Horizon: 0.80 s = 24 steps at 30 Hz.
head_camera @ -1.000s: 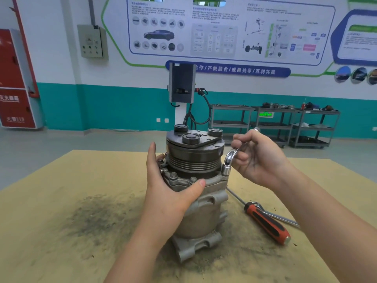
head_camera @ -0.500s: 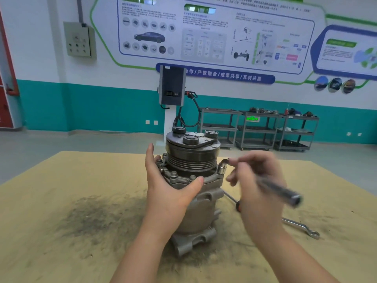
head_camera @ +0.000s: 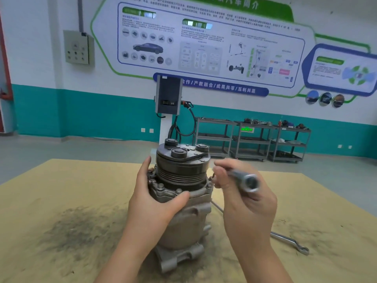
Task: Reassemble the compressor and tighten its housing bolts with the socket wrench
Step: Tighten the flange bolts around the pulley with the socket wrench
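The right hand (head_camera: 247,203) has its fingers curled round the shaft of the socket wrench (head_camera: 243,180), pinching it so that the open handle end points back at the camera while the working end reaches toward the flange at about 3 o'clock on the compressor (head_camera: 180,193); the head of the tool is hidden behind the fingers, so whether it is seated on a bolt is hard to say. The left hand (head_camera: 152,203) is wrapped on the compressor body from the 9 o'clock side, fingers round the far rim and thumb pressed across the front of the flange, steadying it. The compressor stands upright near the middle of the cardboard sheet (head_camera: 61,190), pulley end up. The step in hand looks like tightening the housing bolts, with the body already assembled. The next move calls for the socket to sit square on a bolt head and for a firm counter-hold from the left hand as the wrench swings. Counted: one compressor, one socket wrench, two hands; about four housing bolts (head_camera: 160,186) show along the front of the flange, others lying out of view; three round bosses sit on the clutch plate (head_camera: 183,153); one loose spanner (head_camera: 291,243) lies on the sheet at 4 o'clock from the compressor
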Each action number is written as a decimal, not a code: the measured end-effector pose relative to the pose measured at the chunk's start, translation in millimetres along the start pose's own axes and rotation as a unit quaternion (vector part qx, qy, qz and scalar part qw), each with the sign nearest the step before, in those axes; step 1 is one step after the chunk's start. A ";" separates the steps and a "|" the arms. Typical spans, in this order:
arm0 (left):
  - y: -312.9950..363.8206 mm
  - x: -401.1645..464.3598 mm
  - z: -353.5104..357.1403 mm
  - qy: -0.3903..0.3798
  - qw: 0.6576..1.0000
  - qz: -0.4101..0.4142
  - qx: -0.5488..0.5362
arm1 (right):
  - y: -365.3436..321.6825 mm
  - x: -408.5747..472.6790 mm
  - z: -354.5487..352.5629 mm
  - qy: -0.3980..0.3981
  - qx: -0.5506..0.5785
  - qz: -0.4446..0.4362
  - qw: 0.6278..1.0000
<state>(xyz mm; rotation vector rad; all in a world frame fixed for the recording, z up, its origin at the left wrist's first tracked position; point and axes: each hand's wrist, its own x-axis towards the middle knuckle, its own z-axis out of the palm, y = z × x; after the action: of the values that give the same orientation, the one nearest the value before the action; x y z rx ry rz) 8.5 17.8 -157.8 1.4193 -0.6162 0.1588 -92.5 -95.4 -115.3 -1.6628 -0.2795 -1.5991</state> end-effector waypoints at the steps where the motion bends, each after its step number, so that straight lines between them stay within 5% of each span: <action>1: -0.6 1.6 -3.0 -0.011 1.000 -0.005 0.000 | -1.4 0.7 -0.3 0.017 0.036 0.025 0.999; 10: -2.9 20.5 -23.8 -0.167 0.984 -0.046 -0.037 | 13.0 13.1 -10.5 0.160 0.255 0.300 0.905; 24: -3.4 -3.8 -15.8 -0.089 0.994 -0.046 -0.043 | 14.0 15.4 -10.6 0.077 0.291 0.315 0.900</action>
<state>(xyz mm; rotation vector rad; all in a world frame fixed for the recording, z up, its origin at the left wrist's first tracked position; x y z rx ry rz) 11.6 33.2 -163.1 1.3851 -0.6953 -0.0670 -88.6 -117.2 -107.7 -1.0053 -0.1000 -1.0057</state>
